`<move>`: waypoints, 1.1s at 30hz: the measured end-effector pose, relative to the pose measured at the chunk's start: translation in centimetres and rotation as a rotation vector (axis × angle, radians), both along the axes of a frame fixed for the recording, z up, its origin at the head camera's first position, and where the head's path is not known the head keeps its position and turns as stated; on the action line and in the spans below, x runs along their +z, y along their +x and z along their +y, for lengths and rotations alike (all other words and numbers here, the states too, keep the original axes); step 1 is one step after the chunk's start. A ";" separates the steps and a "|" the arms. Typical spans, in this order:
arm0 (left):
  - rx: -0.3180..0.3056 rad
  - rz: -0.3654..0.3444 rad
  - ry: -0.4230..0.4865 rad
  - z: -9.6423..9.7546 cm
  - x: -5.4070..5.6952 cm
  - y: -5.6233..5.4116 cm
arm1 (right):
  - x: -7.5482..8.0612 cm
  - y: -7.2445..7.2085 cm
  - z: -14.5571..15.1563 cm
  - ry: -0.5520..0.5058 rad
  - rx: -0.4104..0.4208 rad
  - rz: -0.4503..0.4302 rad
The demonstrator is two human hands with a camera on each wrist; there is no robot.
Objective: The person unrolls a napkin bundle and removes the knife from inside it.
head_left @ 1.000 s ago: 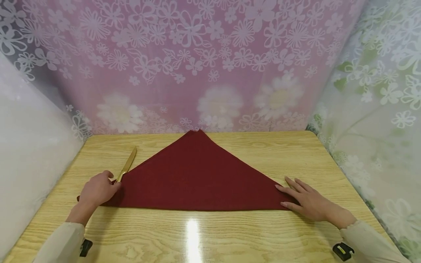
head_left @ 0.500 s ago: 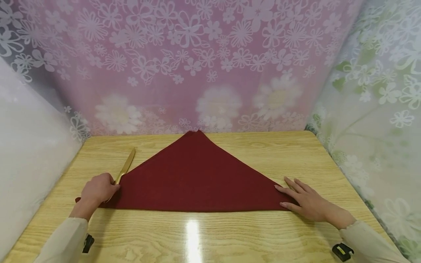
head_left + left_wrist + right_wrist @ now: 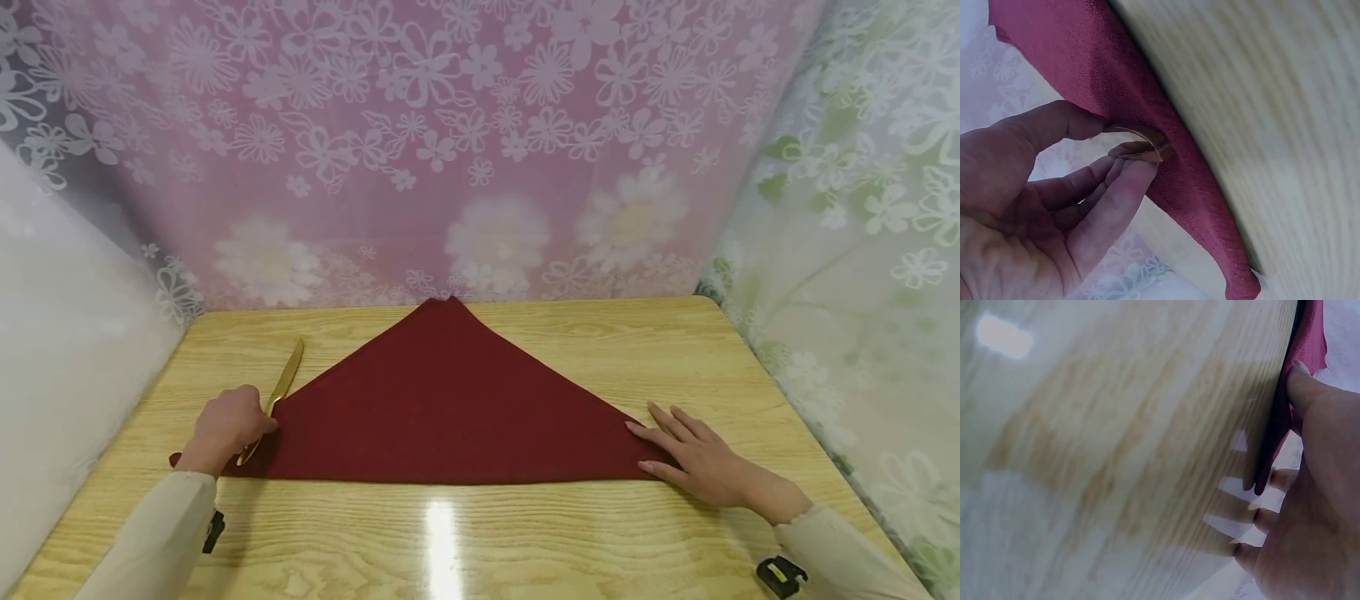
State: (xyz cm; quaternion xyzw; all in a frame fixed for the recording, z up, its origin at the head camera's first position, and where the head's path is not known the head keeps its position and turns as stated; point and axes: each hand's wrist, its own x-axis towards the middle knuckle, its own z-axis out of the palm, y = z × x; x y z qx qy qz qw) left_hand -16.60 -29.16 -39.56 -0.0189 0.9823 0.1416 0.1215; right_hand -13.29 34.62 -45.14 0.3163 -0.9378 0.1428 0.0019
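A dark red cloth napkin (image 3: 450, 400) lies folded into a wide triangle, its point at the table's far edge. Across its left corner lies a gold table knife (image 3: 287, 373), blade pointing away. My left hand (image 3: 228, 423) is over the knife's handle. In the left wrist view the thumb and fingers pinch the handle's curved end (image 3: 1163, 150), just above the cloth. My right hand (image 3: 708, 467) rests with spread, fairly straight fingers on the napkin's right corner, which it partly hides. In the right wrist view the thumb (image 3: 1304, 387) presses the cloth edge.
The wooden table (image 3: 570, 533) extends around the napkin. A pink floral curtain (image 3: 480, 167) hangs behind it, with pale sheets to the left and right (image 3: 862, 292). Black straps (image 3: 780, 577) sit at both wrists.
The left forearm has moved slightly inward and forward, and more of the knife's handle end now shows beneath the hand. The right hand and the napkin stay put.
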 end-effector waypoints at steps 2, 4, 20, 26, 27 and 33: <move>0.013 -0.025 0.020 0.1 0.1 -0.1 | 0.1 0.1 0.0 0.005 -0.007 -0.010; 0.031 -0.051 0.050 0.0 0.2 -0.2 | 0.5 0.2 -0.2 0.016 -0.026 -0.035; 0.029 -0.129 0.127 -1.8 -0.4 -0.8 | 0.2 0.7 -0.5 0.006 -0.069 -0.104; -0.001 -0.093 0.148 -2.6 -0.8 -0.8 | 0.8 0.7 -0.7 0.018 -0.071 -0.096; -0.009 -0.085 0.148 -2.6 -0.8 -0.8 | 0.8 0.6 -0.7 0.015 -0.071 -0.093; -0.040 -0.019 0.118 -1.9 -0.3 -1.0 | 0.7 0.5 -0.7 0.011 -0.077 -0.092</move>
